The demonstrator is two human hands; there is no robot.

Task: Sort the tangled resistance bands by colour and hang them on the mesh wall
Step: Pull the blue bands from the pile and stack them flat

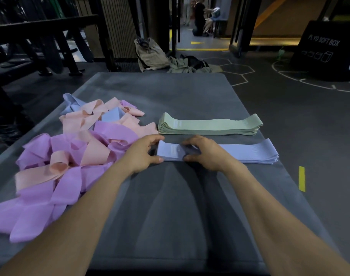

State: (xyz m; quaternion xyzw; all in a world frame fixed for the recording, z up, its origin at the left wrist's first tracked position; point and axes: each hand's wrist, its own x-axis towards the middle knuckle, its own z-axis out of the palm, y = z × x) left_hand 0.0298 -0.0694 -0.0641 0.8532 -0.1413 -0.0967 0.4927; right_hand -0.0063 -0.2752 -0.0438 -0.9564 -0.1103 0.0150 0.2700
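A flat stack of pale blue bands (247,151) lies on the grey mat (170,206) in front of me. My left hand (143,153) grips the stack's left end between thumb and fingers. Just to its right, my right hand (205,152) holds the same stack with fingers curled over the top and thumb at the near edge. Behind it lies a neat stack of green bands (210,125). To the left sprawls a tangled heap of purple bands (56,188), peach bands (94,154) and a few blue ones (110,115).
A mesh panel (118,26) stands beyond the mat's far left corner, next to a dark rack (40,36). A bag (150,54) and clothes lie on the floor behind the mat. A black plyo box (327,50) stands far right. People are in the far doorway.
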